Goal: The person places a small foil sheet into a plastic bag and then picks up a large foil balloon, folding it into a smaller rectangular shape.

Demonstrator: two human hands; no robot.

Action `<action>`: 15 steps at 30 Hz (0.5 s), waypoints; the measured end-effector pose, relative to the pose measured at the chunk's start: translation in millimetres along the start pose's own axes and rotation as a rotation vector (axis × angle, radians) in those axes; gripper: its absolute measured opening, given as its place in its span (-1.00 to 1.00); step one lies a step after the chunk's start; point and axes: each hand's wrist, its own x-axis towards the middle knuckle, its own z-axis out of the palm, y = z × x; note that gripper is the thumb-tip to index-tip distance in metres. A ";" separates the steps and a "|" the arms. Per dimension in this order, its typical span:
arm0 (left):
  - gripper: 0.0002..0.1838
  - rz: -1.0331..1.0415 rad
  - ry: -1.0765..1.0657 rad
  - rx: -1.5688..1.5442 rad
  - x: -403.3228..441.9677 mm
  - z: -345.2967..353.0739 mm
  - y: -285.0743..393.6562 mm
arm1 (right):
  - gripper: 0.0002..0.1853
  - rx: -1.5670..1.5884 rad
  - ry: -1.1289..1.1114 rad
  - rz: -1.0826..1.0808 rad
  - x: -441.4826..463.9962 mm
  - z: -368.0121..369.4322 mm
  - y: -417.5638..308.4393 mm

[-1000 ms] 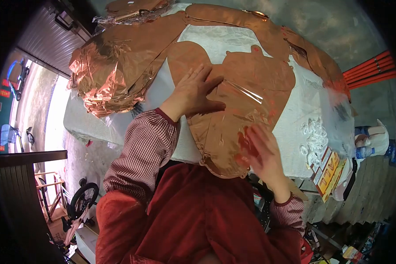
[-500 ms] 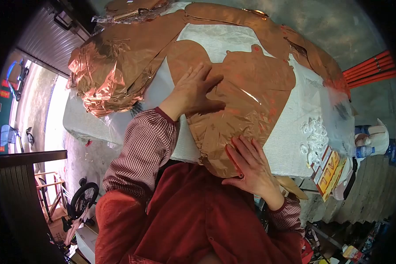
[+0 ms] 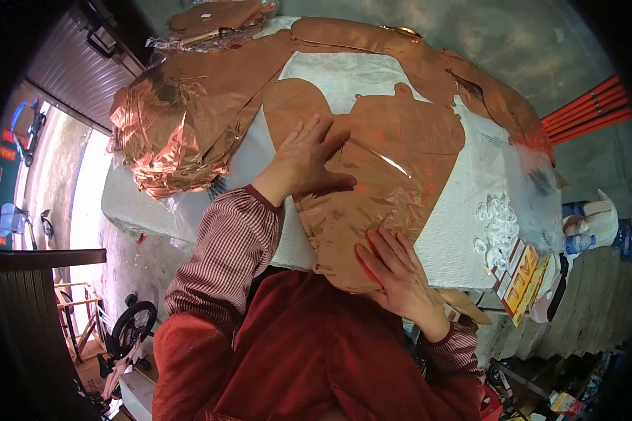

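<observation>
A flat, uninflated copper-coloured foil balloon (image 3: 400, 147) with rounded lobes and a small tab lies across the white covered table in front of me. My left hand (image 3: 305, 158) rests on its left part, fingers spread and thumb apart. Near the balloon's lower end my right hand (image 3: 398, 274) lies flat on the creased foil, its fingers stretched out. Neither hand grips anything. Wrinkles run through the foil between the hands, and a bright streak of light crosses its middle.
More flat copper foil balloons (image 3: 182, 105) are heaped at the left, with others (image 3: 358, 35) along the far edge. At the right are curled white pieces (image 3: 495, 228), clear plastic (image 3: 537, 189) and a yellow-red printed card (image 3: 519, 284). Orange poles (image 3: 586, 109) stand beyond.
My right hand has shifted slightly on the lower end of the foil. My left hand stays in nearly the same place. The whole view has tilted a little.
</observation>
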 end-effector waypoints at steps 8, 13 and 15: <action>-0.05 -0.058 -0.135 0.051 3.2 -3.5 1.5 | -0.45 0.016 0.351 0.186 22.9 -22.2 60.2; -0.04 -0.084 -0.139 0.061 2.2 -6.9 4.2 | -0.57 -0.216 0.372 0.247 64.4 -20.6 108.7; -0.04 -0.074 -0.123 0.044 2.9 -5.8 1.2 | -0.58 -0.251 0.389 0.228 71.2 -18.0 113.2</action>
